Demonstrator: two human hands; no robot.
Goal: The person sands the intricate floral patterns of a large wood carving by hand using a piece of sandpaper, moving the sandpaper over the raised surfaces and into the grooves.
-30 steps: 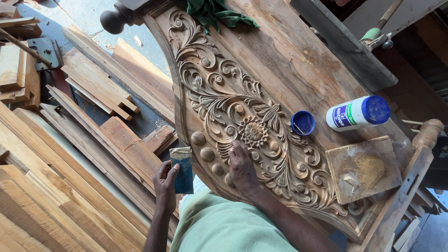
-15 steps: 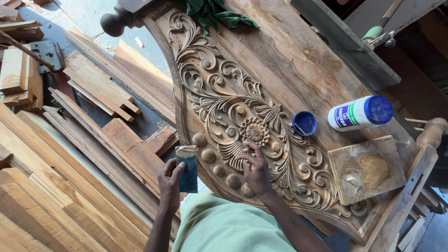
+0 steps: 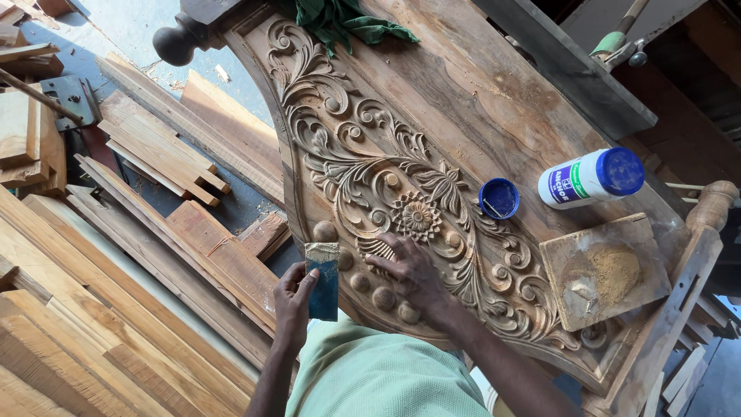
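Carved wooden headboard panel (image 3: 463, 116) lay tilted across the middle of the view, its scrolling leaf relief running from eleven o'clock down to five o'clock, a carved flower (image 3: 417, 217) sitting at the centre. Right hand (image 3: 413, 270) was pressed onto the carving just below that flower, fingers spread and bent, palm down, gripping nothing, fingertips touching the relief near the row of round bosses (image 3: 384, 297) along the lower edge. Left hand (image 3: 293, 297) sat at seven o'clock, just off the panel's edge, closed around a blue flat scraper (image 3: 323, 279), holding it upright with its pale smeared end at the top.

Over at three o'clock on the panel, a blue cap (image 3: 499, 198) lay open side up, and just beyond it a white bottle with a blue lid (image 3: 590, 177) lay on its side. Below them, at four o'clock, a square wooden board (image 3: 606, 270) carried a heap of tan sawdust paste. Green cloth (image 3: 343, 19) was bunched at twelve o'clock on the panel's top end, near the dark round finial (image 3: 174, 46). Loose timber offcuts (image 3: 154, 147) and long planks (image 3: 93, 309) filled the floor from eight to ten o'clock. The person's green shirt (image 3: 378, 378) showed at six o'clock.
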